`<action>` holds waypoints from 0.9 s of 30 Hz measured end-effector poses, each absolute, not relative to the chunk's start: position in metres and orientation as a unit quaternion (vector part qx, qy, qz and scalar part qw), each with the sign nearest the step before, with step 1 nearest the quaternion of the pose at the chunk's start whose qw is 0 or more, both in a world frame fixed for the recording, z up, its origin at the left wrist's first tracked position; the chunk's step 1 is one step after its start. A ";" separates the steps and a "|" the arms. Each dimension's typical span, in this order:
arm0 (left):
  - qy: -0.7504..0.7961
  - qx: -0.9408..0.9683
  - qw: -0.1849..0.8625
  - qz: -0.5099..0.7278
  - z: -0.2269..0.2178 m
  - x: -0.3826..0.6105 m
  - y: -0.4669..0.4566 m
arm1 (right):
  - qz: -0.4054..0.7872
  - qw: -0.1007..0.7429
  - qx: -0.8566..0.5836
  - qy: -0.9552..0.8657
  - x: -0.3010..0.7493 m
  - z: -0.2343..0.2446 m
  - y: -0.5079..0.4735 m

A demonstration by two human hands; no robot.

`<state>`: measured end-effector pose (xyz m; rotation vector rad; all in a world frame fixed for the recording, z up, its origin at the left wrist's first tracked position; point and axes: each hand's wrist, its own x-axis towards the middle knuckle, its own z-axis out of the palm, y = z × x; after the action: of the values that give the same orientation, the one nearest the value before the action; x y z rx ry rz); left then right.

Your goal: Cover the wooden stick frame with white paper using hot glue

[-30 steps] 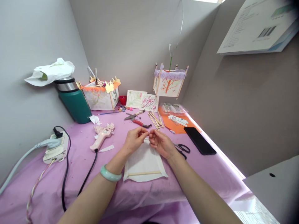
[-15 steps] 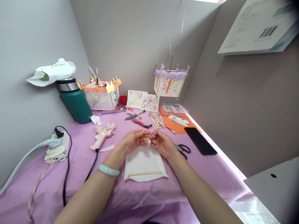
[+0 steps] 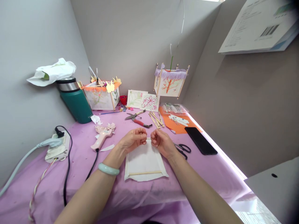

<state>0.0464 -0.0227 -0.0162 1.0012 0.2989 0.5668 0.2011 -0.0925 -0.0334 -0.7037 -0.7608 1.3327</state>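
Over the far edge of a white fabric panel (image 3: 144, 161) with a thin wooden stick along its near edge, both of my hands hover with curled fingers. My left hand (image 3: 135, 139), a pale green bangle on its wrist, pinches thumb against fingers. Facing it a small gap away, my right hand (image 3: 161, 141) has its fingertips pressed together too. Whatever may be between the fingertips is too small to make out. Black-handled scissors (image 3: 184, 148) lie just right of my right hand, their blades partly hidden behind it.
A pink glue gun (image 3: 102, 138) lies left, its cord running forward. Pruning shears (image 3: 137, 119) and several wooden sticks (image 3: 156, 119) are behind my hands. A phone (image 3: 201, 140) lies right. A green bottle (image 3: 76, 102) and power strip (image 3: 57, 149) stand left; a decorated lantern (image 3: 169, 84) hangs behind.
My hands have drawn apart from fingertips nearly touching to a small gap, and the fingers have curled in more. The panel and tools stay where they were.
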 end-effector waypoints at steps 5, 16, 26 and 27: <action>0.166 0.461 0.829 0.270 -0.018 0.048 -0.022 | 0.560 0.655 -0.345 -0.371 0.201 -0.035 -0.094; 0.193 0.445 0.827 0.286 -0.019 0.049 -0.020 | 0.487 0.647 -0.406 -0.423 0.197 -0.036 -0.095; 0.193 0.475 0.793 0.328 -0.014 0.049 -0.021 | 0.456 0.684 -0.410 -0.396 0.199 -0.036 -0.093; 0.215 0.516 0.756 0.341 -0.014 0.050 -0.022 | 0.457 0.685 -0.410 -0.392 0.199 -0.036 -0.092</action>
<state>0.0500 -0.0219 -0.0144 1.1254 0.4689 0.7433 0.1992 -0.0924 -0.0359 -0.9194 -0.8783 1.0246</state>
